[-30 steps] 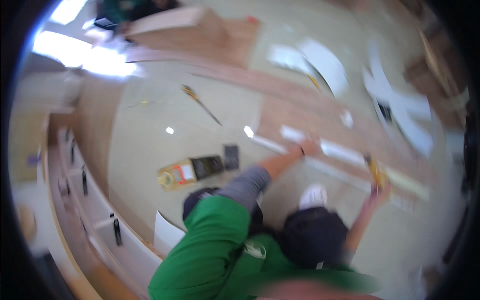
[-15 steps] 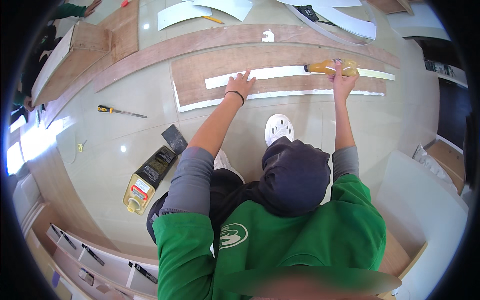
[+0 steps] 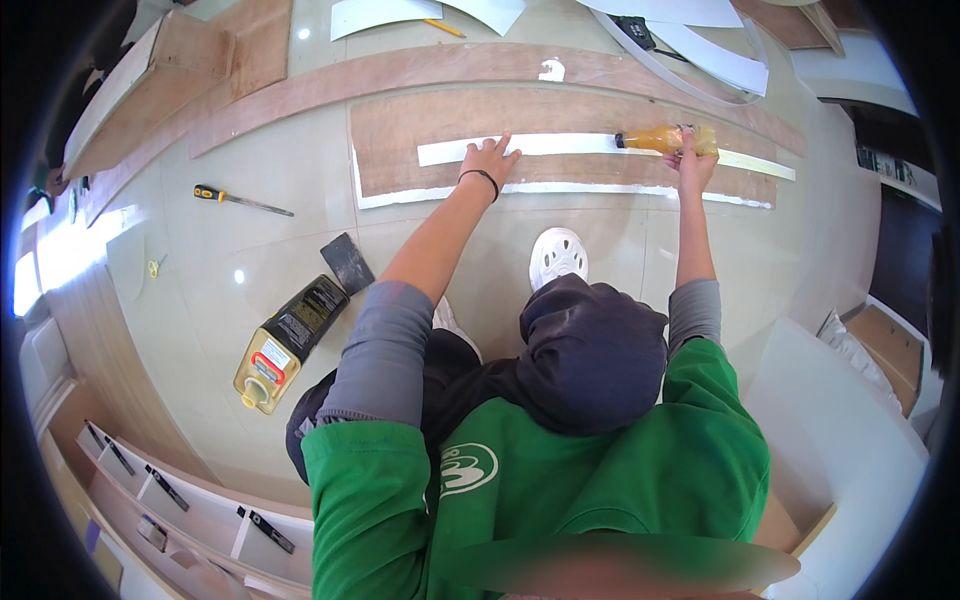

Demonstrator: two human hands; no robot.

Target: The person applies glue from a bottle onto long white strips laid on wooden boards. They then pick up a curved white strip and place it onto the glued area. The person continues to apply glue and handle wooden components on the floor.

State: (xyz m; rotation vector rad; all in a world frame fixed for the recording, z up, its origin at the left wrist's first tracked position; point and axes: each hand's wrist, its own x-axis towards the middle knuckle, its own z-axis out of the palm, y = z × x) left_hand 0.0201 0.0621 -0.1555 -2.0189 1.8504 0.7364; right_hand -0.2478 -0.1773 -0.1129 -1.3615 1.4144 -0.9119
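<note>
My right hand [image 3: 694, 163] grips a plastic bottle of amber liquid [image 3: 655, 139], tilted on its side with its dark cap end pointing left. The bottle is over a long white strip [image 3: 560, 144], and the strip's right part looks yellowish and glossy. Fingers spread, my left hand [image 3: 488, 162] presses flat on the strip near its left end. Beneath the strip lies a brown plywood panel [image 3: 390, 115] with a white near edge, flat on the floor.
Beyond the panel runs a curved wooden board [image 3: 430, 72]. White curved sheets [image 3: 370, 15] and a pencil [image 3: 443, 27] lie farther off. To my left are a file with a yellow-black handle [image 3: 240, 200], a dark block [image 3: 347, 262] and a large can [image 3: 290, 340]. Another person's hand [image 3: 55, 183] shows far left.
The view has shifted slightly. My right hand still holds the bottle in nearly the same place over the strip, and my left hand stays on the strip, fingers a little more spread.
</note>
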